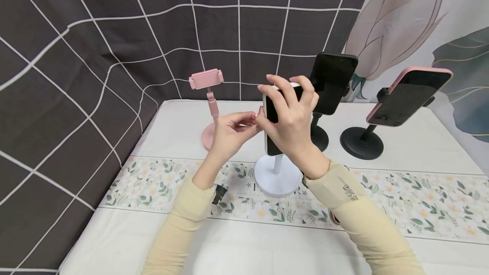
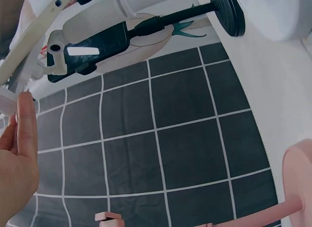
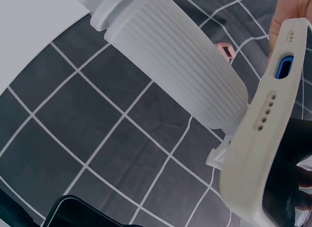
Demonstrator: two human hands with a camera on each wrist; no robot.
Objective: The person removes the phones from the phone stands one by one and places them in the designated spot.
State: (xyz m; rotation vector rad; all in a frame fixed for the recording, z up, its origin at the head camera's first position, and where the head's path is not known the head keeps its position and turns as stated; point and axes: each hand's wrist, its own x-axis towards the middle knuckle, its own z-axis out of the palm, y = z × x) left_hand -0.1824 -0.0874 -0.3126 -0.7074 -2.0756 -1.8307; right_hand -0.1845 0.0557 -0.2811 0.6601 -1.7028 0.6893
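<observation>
A phone in a white case [image 1: 273, 141] stands upright at the head of a white phone stand [image 1: 276, 178]. My right hand [image 1: 292, 118] arches over the screen and grips the phone, fingertips at its top edge and thumb at its left edge. At that left edge, my left hand [image 1: 234, 130] pinches a white clamp end [image 2: 7, 101] of the stand between thumb and fingers. The right wrist view shows the phone's bottom edge with its blue-lined port [image 3: 284, 67] and the stand's ribbed grey-white stem [image 3: 175, 61] behind. The phone covers most of the clamp.
Left of the stand is a pink phone stand [image 1: 206, 79] with no phone. To the right, a black phone [image 1: 333, 82] and a pink-edged phone [image 1: 410, 96] sit on black stands. A dark gridded curtain [image 1: 214, 29] hangs behind the white table [image 1: 168, 139].
</observation>
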